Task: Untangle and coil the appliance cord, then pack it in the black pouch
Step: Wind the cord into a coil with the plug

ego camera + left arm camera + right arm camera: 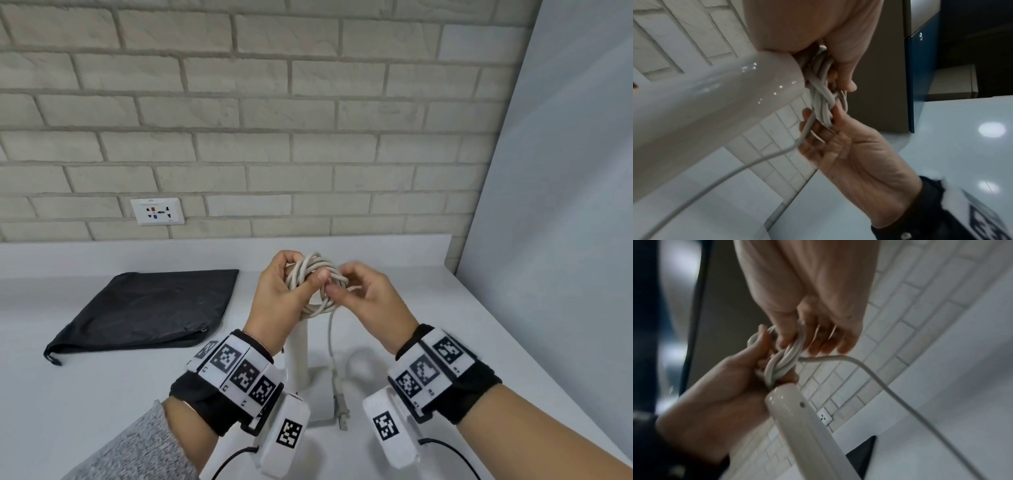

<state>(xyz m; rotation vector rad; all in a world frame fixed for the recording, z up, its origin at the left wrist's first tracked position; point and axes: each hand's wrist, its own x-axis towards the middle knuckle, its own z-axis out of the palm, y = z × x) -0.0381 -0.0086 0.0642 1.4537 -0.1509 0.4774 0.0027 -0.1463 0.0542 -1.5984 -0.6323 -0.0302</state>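
Note:
A white appliance cord [317, 270] is wound into a tangled bundle at the top of a white appliance [301, 359] standing on the counter. My left hand [298, 274] grips the bundle from the left, thumb pressed over its strands. On the right side, my right hand [342, 282] pinches strands of it. A loose length hangs down to the plug [341, 409] near the appliance base. The black pouch [147, 308] lies flat at the left. In the wrist views the twisted cord [822, 104] [785, 360] sits between both hands.
The white counter [445, 342] runs to a brick wall with a socket plate [157, 211]. A pale panel [565, 205] bounds the right side. The pouch's zip end [204, 329] faces the appliance. Black cables trail from my wrist cameras at the bottom.

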